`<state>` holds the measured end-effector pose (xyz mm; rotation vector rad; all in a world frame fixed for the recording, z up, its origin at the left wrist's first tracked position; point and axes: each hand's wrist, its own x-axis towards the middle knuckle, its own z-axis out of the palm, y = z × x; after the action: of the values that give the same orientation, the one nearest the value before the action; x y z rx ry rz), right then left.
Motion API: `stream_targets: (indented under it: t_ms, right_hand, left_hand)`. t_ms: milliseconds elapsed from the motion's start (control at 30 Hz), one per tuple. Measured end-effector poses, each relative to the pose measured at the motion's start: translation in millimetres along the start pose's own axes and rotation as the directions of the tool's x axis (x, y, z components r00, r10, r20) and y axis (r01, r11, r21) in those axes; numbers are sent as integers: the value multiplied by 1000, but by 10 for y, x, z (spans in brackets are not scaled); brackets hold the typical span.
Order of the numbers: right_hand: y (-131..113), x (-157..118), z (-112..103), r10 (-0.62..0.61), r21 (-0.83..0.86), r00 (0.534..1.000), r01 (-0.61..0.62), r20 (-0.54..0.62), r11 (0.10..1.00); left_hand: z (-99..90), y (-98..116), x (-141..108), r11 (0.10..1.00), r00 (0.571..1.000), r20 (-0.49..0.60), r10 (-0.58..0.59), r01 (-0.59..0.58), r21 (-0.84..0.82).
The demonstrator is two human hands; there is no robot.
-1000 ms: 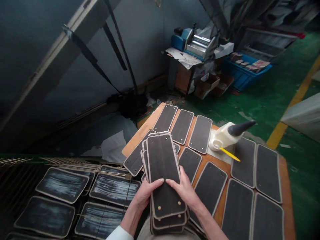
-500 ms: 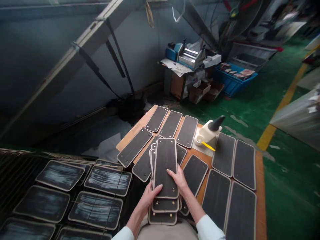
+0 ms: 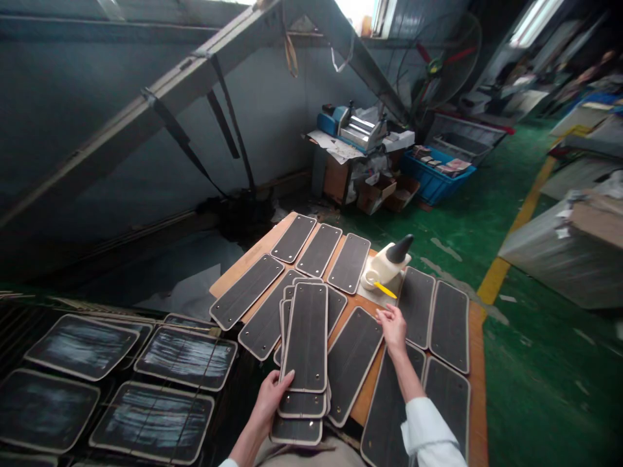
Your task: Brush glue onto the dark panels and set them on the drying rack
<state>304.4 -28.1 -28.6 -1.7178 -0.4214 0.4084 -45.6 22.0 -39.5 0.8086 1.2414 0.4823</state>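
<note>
My left hand (image 3: 270,397) grips the lower left edge of a fanned stack of black rectangular panels (image 3: 306,337), thumb on top. The panels have pale edges and small metal studs near their ends. My right hand (image 3: 393,324) is off the stack, above the board between loose panels, with loosely bent fingers and nothing visible in them. Just beyond it, a cream container with a black conical top (image 3: 400,249) lies tilted on a pale sheet. A yellow-handled tool (image 3: 385,289) rests at its round cup; the tool's other end is hidden.
More black panels (image 3: 448,324) lie across the wooden board (image 3: 479,389). At left, panels with whitish streaks (image 3: 187,353) sit on a dark rack. Behind stand a blue roller machine (image 3: 357,126), a blue crate (image 3: 435,178) and a slanting beam (image 3: 160,91).
My right hand has let go of the panel stack and moved right and up toward the cream container. My left hand still grips the stack. The view has shifted.
</note>
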Motion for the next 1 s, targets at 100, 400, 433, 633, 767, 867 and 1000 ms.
stream_targets:
  t_ms: [100,400,433,633,767,867,1000]
  right_hand:
    - [-50,359,-113,-61,-6,997,61,-49,998]
    - [-273,676,64,-233,-259,967,253,105,932]
    - [-313,705,56,-252,-311,960,277,118,909]
    - [-516,812,73,-316,-571,921,388,225,723]
    - [-599,786,87,-343,-649,898,437,275,622]
    - [-637,729,36,-366,-657,871,489,329,573]
    - [-659,615,-67,-368,-621,818,575,442,532]
  left_hand:
    - [15,-22,-28,999,999,-38,7,-5,32]
    - [81,1,-89,1000,1000,28,-3,2,7]
    - [78,1,-94,1000,1000,28,-2,1,7]
    - [23,67,-146,999,999,32,13,-14,40]
    - [-2,174,-192,998,1000,25,18,-19,63]
    - [-49,180,-178,995,999,30,31,-34,90]
    - [-131,58,-111,989,998,43,34,-40,144]
